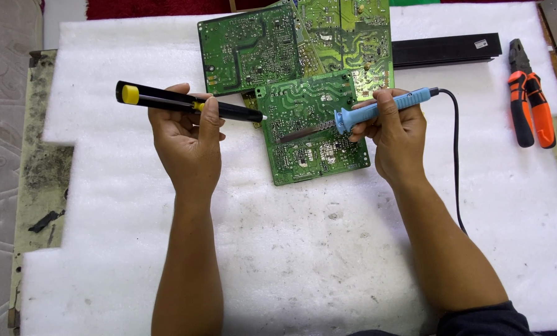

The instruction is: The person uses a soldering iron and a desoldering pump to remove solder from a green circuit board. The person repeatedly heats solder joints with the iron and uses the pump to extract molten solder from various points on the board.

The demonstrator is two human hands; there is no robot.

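Note:
My left hand (188, 140) grips a black desoldering pump (166, 101) with a yellow plunger end, held level, its white tip pointing right at the left edge of a green circuit board (316, 146). My right hand (398, 134) holds a blue-handled soldering iron (378, 107) like a pen. The iron's metal tip rests on the left part of that board. A black cord (456, 162) runs from the iron's handle down past my right forearm.
Two more green circuit boards (247, 46) (353, 31) lie behind the near one on a white foam sheet (291, 249). A long black bar (446, 50) and orange-and-black pliers (530, 106) lie at the right. A worn table edge (38, 174) shows at left.

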